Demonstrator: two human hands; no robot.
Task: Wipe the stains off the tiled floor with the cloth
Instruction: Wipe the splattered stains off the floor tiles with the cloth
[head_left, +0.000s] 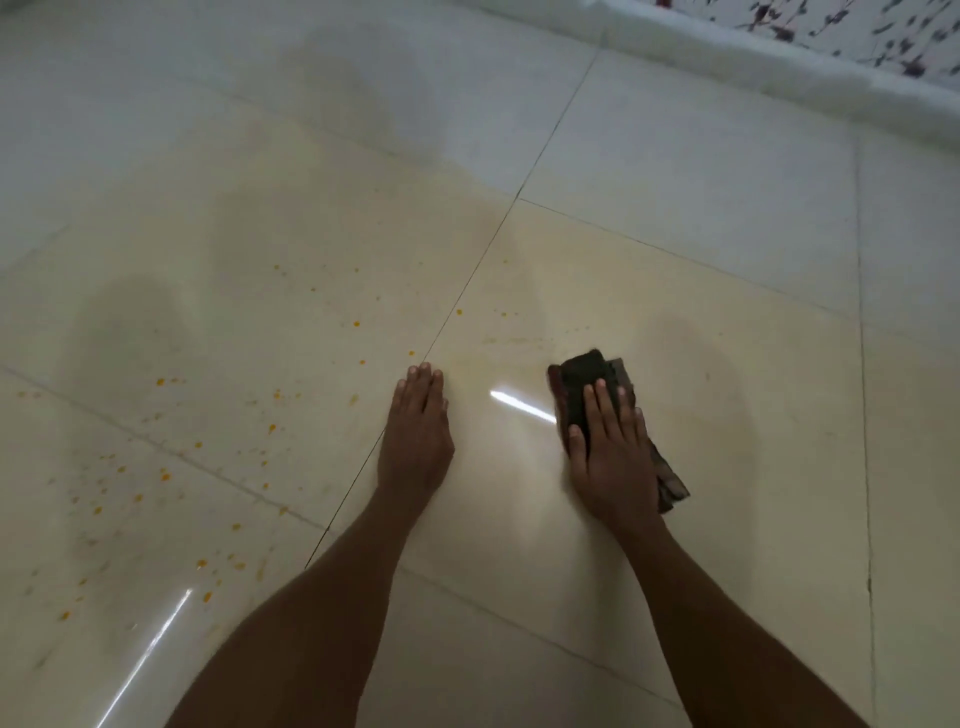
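1. Cream glossy tiles make up the floor (675, 291), crossed by thin dark grout lines; it runs to a pale wall base at the far right, above which a flowered surface (831, 21) shows.
2. Orange stains (166, 474) speckle the floor on the near left and middle left, well apart from the cloth; a few more spots sit farther off, just beyond both hands. A faint yellowish smear lies between the hands on the far side, which I judge to be partly wiped residue.
3. Two bare forearms reach in from the near edge, so the person seems to be crouched or kneeling low over the floor.
4. Right hand (613, 457) lies flat on the cloth, palm down, fingers (602, 405) straight and slightly apart, pressing rather than gripping it. That flat press likely spreads the load so the cloth can be dragged across the tile.
5. Left hand (415, 447) rests palm down on bare tile beside a grout line, fingers straight and together, holding nothing; it probably props up the body's weight.
6. Dark cloth (587, 379), folded or bunched, lies on the floor right of centre; its far end sticks out beyond the fingertips and a corner trails out by the wrist.
7. Most spots remain to the left, so the wiping looks far from finished.
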